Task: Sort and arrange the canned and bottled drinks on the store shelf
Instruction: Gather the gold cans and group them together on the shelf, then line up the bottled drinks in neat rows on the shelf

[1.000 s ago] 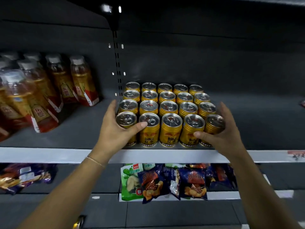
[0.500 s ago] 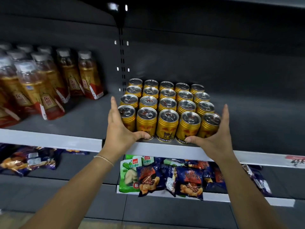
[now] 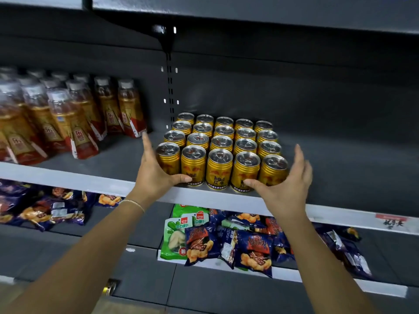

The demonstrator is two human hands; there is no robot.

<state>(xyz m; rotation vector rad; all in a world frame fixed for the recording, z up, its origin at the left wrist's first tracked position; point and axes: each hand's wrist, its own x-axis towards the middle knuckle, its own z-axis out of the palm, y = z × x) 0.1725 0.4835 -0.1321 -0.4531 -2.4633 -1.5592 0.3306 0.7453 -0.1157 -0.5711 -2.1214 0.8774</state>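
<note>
On the grey shelf (image 3: 113,159), near its front edge, stands a block of gold cans (image 3: 221,155) (bottles (image 3: 68,123) well to its left). The left hand (image 3: 154,175) lies flat against one side and the right hand (image 3: 288,186) is beside the other, both spread and grasping nothing.

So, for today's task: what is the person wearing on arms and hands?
No sleeves or gloves show. The left hand has a thin, pale bracelet at its wrist. The right hand shows no ring or watch.
</note>
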